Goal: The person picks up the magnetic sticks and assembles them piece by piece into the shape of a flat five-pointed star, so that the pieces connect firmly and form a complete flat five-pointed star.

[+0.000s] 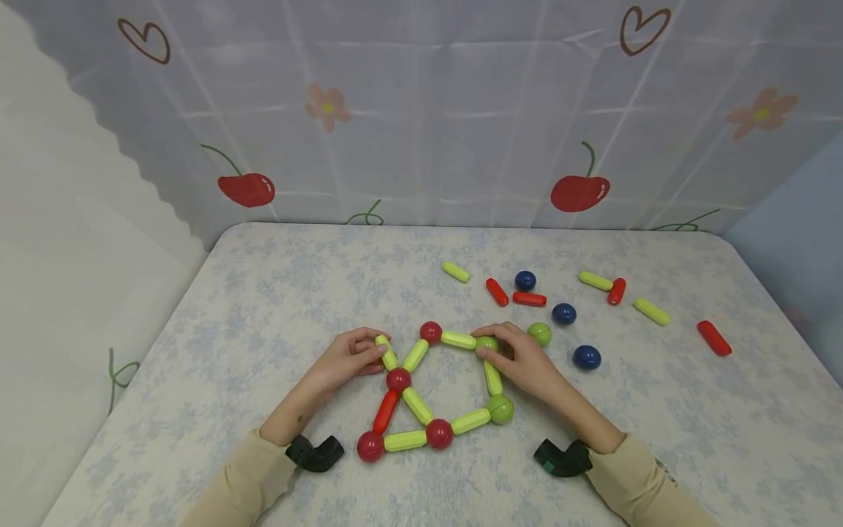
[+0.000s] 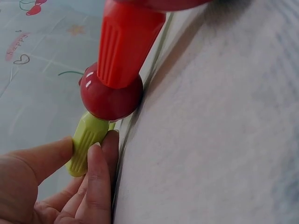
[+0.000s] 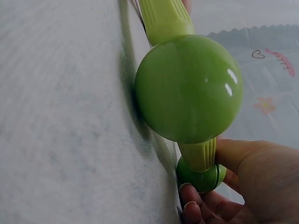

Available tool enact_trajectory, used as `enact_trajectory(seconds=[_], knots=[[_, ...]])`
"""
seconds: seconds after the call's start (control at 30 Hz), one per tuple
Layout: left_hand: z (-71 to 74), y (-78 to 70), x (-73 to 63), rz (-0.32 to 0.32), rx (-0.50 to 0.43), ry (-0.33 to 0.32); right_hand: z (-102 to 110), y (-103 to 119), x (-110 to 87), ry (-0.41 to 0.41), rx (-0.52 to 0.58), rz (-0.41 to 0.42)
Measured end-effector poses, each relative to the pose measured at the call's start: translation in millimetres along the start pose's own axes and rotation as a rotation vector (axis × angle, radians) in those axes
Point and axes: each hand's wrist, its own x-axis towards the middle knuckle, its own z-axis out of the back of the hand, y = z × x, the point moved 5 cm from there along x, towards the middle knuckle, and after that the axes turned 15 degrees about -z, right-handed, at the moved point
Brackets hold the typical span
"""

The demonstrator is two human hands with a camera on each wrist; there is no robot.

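My left hand (image 1: 351, 359) pinches a yellow-green rod (image 1: 388, 354) between thumb and fingers. In the left wrist view that rod's end meets a red ball (image 2: 112, 100), which also bears a red rod (image 2: 124, 44). My right hand (image 1: 527, 362) grips a green ball (image 1: 488, 343) at the upper right corner of a flat frame of rods and balls. A second green ball (image 3: 189, 88) looms large in the right wrist view, joined by a rod to the gripped one. Red balls (image 1: 439, 434) and yellow-green rods (image 1: 470, 421) form the frame's lower side.
Several dark blue balls (image 1: 587, 357), a loose green ball (image 1: 539, 334), red rods (image 1: 714, 338) and yellow-green rods (image 1: 652, 311) lie scattered at the back right of the patterned table (image 1: 263, 285). A patterned curtain (image 1: 421, 132) hangs behind. Each wrist wears a black device (image 1: 315, 454).
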Motion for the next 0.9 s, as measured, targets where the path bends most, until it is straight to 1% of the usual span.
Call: enact_trajectory(seconds=[0.2,0.33,0.53,0.6,0.7,0.77,0.8,0.9], knots=[[3.6,-1.8,-1.1,-0.034,0.036,0.049,0,-1,0.2,-0.001,-0.003,0.008],[6.6,-3.9,-2.7,-0.041,0.095,0.069,0,-1,0.2,0.000,-0.001,0.008],[9.6,-9.6,-5.2,-0.059,0.212,0.102,-1,-1,0.6,0.004,0.008,0.005],[10.2,-10.9,-5.4,-0.065,0.235,0.113,-1,-2,0.6,0.004,0.011,0.003],[11.6,-11.5,-5.5,-0.070,0.243,0.131,-1,-2,0.4,0.004,0.015,0.000],[13.5,-10.9,-5.4,-0.070,0.254,0.155,0,-1,0.3,0.004,0.015,-0.002],[15.0,-11.3,-5.0,-0.076,0.271,0.177,0,-1,0.2,0.004,0.014,-0.002],[22.3,-19.2,-2.5,-0.104,0.356,0.251,0,1,0.0,0.003,0.010,0.003]])
